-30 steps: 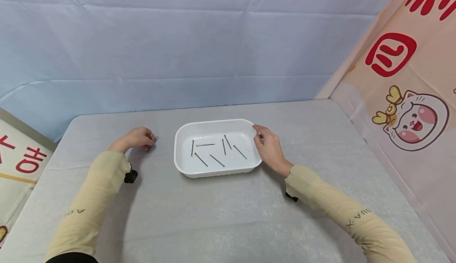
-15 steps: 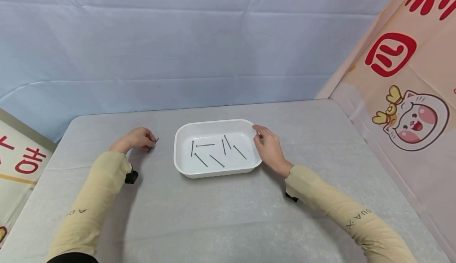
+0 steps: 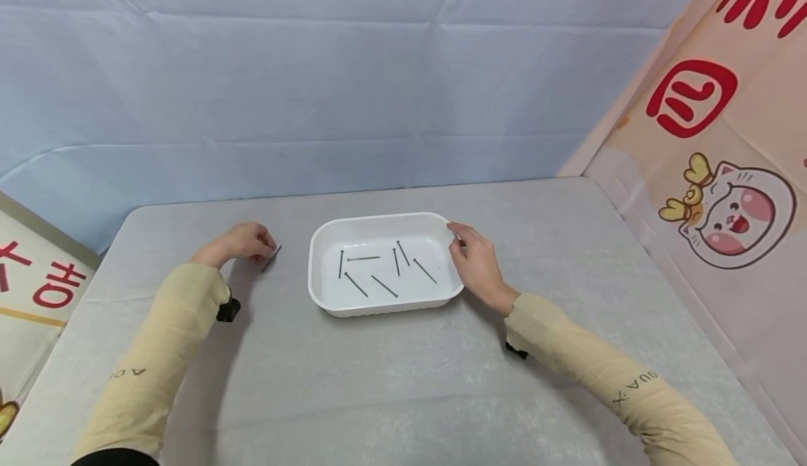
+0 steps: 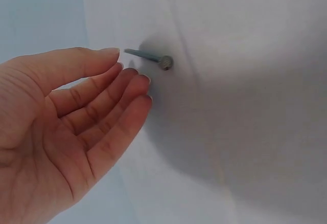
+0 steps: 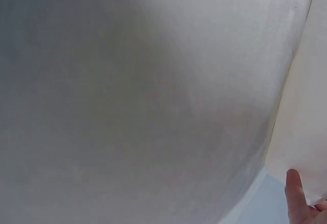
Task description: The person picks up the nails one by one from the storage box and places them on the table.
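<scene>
The left hand (image 3: 236,244) has let go of the nail (image 3: 272,258). A second ago its fingertips covered the nail's upper end, with only the tip poking out; now the nail lies bare on the table (image 3: 391,382), and the hand has drawn slightly back toward the person. In the left wrist view the fingers (image 4: 102,106) are straight and relaxed, holding nothing, and the nail (image 4: 148,58) sits just beyond the fingertips, its head turned to the camera; whether a fingertip brushes it I cannot tell. It looks as if this nail has been set down outside the tray (image 3: 318,280), so the handling of it appears to have paused or ended for the moment.

The right hand (image 3: 476,264) has not moved. It rests at the tray's right rim, forefinger reaching to the far corner, fingers loosely extended against the wall rather than clamped round it. The right wrist view shows only one fingertip (image 5: 295,193) and a blur of white.

The nail lies between the left hand and the tray, nearer the hand, well apart from the right one. Six more nails (image 3: 372,268) lie scattered in the tray.
</scene>
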Tool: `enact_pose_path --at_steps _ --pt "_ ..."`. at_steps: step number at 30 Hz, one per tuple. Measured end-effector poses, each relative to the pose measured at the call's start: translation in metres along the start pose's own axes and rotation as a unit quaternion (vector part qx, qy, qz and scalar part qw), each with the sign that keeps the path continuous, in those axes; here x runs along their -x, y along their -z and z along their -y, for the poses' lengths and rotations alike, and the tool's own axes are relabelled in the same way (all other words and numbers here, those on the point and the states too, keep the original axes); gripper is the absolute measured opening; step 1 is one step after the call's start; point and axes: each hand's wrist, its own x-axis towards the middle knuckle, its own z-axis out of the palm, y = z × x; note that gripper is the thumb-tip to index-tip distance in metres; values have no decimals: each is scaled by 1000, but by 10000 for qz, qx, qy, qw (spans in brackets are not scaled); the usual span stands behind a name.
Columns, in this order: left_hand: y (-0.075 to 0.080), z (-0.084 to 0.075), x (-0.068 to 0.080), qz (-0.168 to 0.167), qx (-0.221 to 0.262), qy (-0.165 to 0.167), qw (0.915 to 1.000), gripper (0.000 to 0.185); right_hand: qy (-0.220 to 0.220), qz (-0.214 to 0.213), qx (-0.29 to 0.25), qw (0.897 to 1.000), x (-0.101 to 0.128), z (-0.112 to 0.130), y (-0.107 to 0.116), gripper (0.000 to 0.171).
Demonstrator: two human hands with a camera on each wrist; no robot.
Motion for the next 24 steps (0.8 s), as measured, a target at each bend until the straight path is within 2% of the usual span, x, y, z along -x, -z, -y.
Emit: enact_pose_path --at_steps 12,24 --pt "11 -19 3 -243 -501 -282 9981 23 5 2 -28 10000 0 0 0 34" --pt "15 -46 4 -339 -958 -616 9929 26 50 -1 -29 10000 0 0 0 34"
